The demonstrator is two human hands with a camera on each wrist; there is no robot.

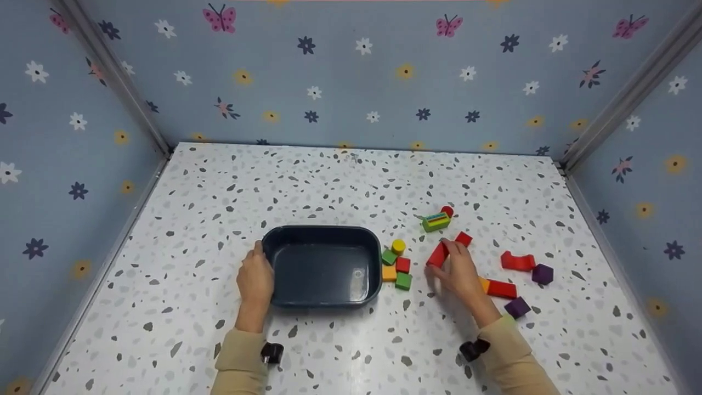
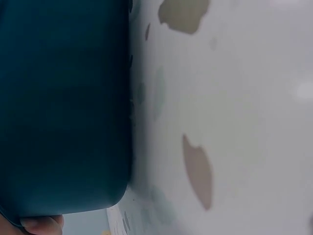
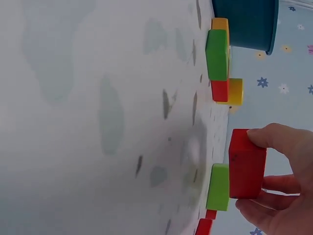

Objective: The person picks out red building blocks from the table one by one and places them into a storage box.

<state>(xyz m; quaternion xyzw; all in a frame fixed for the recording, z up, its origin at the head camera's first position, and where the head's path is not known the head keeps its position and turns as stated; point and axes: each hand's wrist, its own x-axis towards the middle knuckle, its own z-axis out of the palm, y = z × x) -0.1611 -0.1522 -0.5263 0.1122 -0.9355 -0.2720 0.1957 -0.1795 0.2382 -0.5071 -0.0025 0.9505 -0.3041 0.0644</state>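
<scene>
A dark blue rectangular tub point(image 1: 323, 303) stands on the table, its inside bare. My left hand point(image 1: 255, 278) grips the tub's left rim; in the left wrist view, the tub's outer wall point(image 2: 63, 117) fills the left side and only a bit of the hand shows at the rim. To the right of the tub, my right hand point(image 1: 459, 273) pinches a red rectangular block point(image 1: 438, 254). The right wrist view shows this red block point(image 3: 246, 169) between thumb and fingers, apparently above the table. Close by are a green block with a striped top point(image 1: 436, 222) and a small red block point(image 1: 463, 238).
Against the tub's right side cluster several small blocks, including a yellow cylinder point(image 1: 398, 247) and a green cube point(image 1: 403, 281). Farther right lie a red arched block point(image 1: 517, 261), two purple blocks point(image 1: 542, 274) and a flat red block point(image 1: 502, 289). Patterned walls point(image 1: 351, 82) enclose the table.
</scene>
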